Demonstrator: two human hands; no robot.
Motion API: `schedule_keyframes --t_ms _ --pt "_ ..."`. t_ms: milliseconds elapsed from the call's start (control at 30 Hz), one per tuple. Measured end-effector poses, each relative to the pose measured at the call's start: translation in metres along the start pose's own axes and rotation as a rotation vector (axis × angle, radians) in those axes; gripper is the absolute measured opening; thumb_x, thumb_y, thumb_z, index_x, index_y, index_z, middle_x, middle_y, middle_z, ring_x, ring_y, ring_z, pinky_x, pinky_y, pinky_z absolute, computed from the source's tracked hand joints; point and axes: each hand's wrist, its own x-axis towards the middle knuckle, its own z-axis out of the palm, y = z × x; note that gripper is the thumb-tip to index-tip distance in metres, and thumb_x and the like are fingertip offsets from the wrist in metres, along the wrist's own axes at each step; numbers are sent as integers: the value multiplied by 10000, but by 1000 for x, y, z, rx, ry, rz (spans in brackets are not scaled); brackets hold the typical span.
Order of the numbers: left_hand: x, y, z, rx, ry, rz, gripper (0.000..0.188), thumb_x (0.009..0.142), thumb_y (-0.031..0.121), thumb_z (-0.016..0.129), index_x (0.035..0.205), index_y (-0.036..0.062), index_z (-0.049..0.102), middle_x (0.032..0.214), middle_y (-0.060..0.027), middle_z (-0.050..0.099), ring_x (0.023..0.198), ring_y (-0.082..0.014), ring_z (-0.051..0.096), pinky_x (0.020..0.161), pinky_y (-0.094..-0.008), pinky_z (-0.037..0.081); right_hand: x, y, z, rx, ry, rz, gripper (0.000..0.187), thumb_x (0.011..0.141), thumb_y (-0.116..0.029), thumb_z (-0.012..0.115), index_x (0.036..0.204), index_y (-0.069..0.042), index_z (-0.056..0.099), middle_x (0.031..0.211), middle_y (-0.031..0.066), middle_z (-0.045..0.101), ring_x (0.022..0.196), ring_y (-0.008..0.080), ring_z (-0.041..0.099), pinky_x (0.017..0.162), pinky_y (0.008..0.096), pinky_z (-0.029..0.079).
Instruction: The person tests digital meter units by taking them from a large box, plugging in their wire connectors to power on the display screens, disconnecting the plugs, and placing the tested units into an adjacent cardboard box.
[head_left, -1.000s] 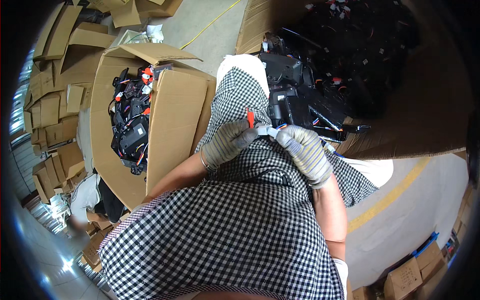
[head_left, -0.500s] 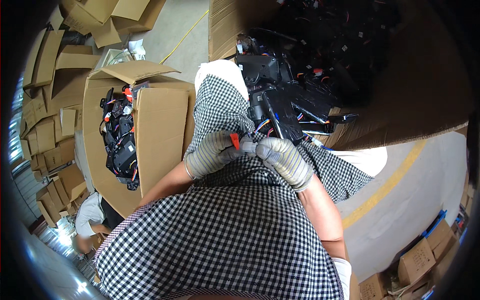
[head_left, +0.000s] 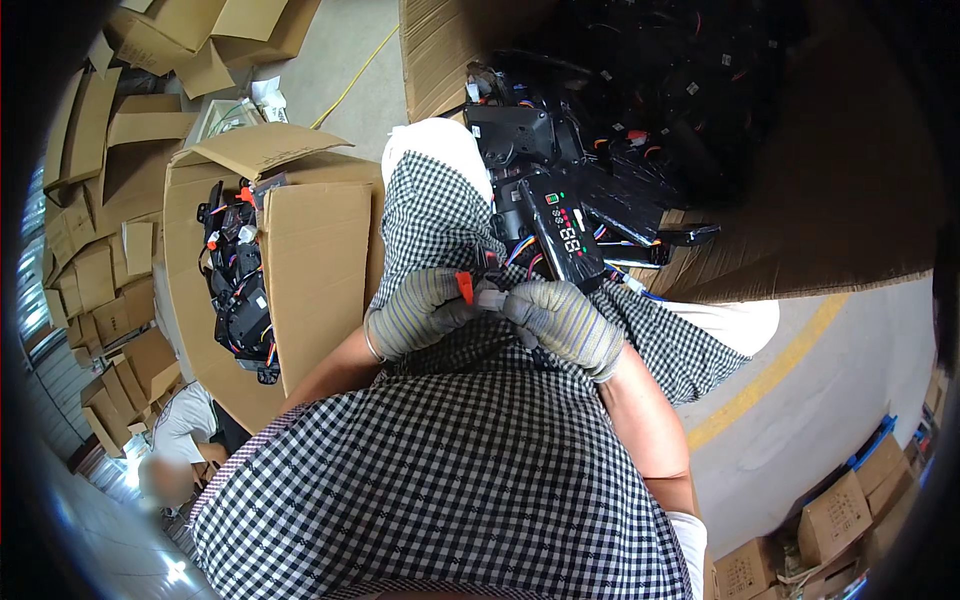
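My left hand (head_left: pixel 422 313), in a striped knit glove, is closed around something dark with an orange-red tab (head_left: pixel 465 287) at its fingertips. My right hand (head_left: pixel 566 322), gloved alike, pinches a pale plastic wire connector (head_left: pixel 491 299). The fingertips of both hands meet at this connector over my checked apron; how its parts fit together is hidden by the gloves. Just beyond them lies a black display panel (head_left: pixel 562 232) with lit digits and coloured symbols. Coloured wires (head_left: pixel 522 248) run between the panel and my hands.
A large carton (head_left: pixel 432 65) before me holds many black electronic units (head_left: pixel 512 135). On the left, another carton (head_left: pixel 322 270) contains more black parts (head_left: pixel 238 290) with wires. Stacked cartons (head_left: pixel 95 265) and a person (head_left: pixel 185 430) are farther left. A yellow line (head_left: pixel 770 370) marks the floor.
The display panel, dark before, now shows lit digits and symbols. My hands keep their grip and have shifted slightly left in view.
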Motion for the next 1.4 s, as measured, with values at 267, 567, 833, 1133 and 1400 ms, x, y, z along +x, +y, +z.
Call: schedule_keyframes --t_ms 267,567,833,1133,1400 --pt "10 15 5 78 20 -317 344 807 145 665 1126 44 586 896 -72 637 804 -154 608 743 -262 483 12 -34 -81 -887 724 -61 283 908 -320 506 810 -82 625 770 98 627 616 245 616 593 360 498" --pt "13 6 12 -442 159 -467 225 913 96 537 1121 31 594 863 71 562 766 -33 489 674 -175 405 87 -4 -246 -1551 961 283 355 837 -301 529 1110 -83 592 1056 167 610 975 318 583 830 402 465" --pt "38 22 16 -166 260 -260 190 903 173 495 964 54 630 643 28 518 563 -61 477 503 -215 388 76 -8 -213 -1564 984 138 210 850 -220 507 915 -51 614 877 171 628 813 309 616 745 404 491" --pt "36 31 23 -32 120 -89 268 909 98 449 1116 -41 549 869 -151 666 799 -230 660 721 -285 523 102 21 -279 -1588 660 321 332 869 -246 450 1138 -105 586 1091 166 614 989 334 594 858 413 461" --pt "37 23 34 10 229 25 320 958 203 429 1179 -9 522 894 -98 614 637 -135 554 617 -259 487 34 -48 -179 -1227 959 -79 99 770 -31 600 860 -17 639 1000 194 598 875 327 612 765 348 500"
